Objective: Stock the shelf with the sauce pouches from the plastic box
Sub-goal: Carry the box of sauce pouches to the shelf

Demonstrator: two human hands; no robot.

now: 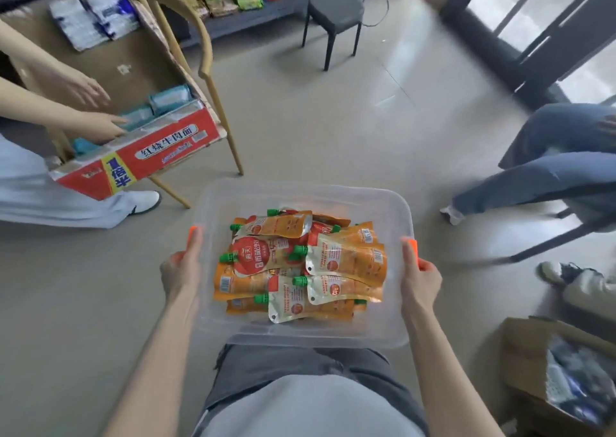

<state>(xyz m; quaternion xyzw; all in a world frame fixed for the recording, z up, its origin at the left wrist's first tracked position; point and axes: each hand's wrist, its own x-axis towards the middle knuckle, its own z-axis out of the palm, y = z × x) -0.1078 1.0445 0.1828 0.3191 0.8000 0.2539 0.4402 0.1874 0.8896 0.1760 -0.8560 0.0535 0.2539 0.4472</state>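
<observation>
I carry a clear plastic box in front of my waist, above the floor. Inside lies a heap of several orange and red sauce pouches with green caps. My left hand grips the box's left rim, thumb on top. My right hand grips the right rim the same way. A dark shelf holding packaged goods stands far ahead at the top of the view.
At the left, another person's hands reach into a red cardboard carton resting on a wooden chair. A dark stool stands ahead. A seated person's legs are at the right, a cardboard box at the lower right.
</observation>
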